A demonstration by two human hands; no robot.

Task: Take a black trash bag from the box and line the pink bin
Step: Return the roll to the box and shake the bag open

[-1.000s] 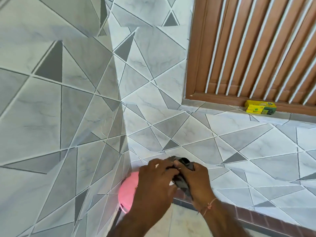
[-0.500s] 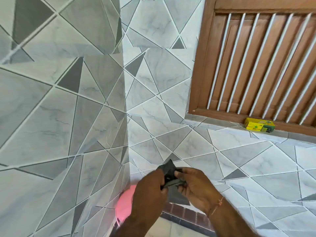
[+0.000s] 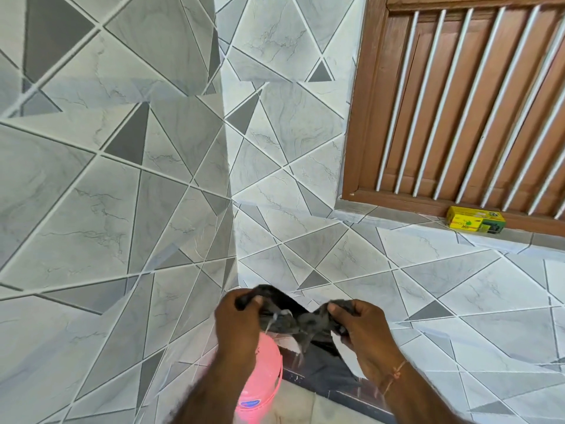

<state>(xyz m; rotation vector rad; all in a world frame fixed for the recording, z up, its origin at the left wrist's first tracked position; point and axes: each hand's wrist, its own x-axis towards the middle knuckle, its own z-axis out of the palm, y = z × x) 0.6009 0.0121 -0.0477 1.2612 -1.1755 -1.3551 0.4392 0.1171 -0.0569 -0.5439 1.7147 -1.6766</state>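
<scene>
Gripping a crumpled black trash bag [image 3: 293,319] at two spots, the left hand [image 3: 241,322] and the right hand [image 3: 360,325] hold it stretched between them, each hand pinched closed on its own bunch of plastic. Directly below the bag, partly hidden by the left forearm, stands the pink bin [image 3: 263,381] on the floor against the grey tiled wall [image 3: 122,209]. Well above and to the right of the bin, a yellow box [image 3: 475,224] rests on the tiled ledge [image 3: 397,221] below a brown slatted shutter [image 3: 458,102].
</scene>
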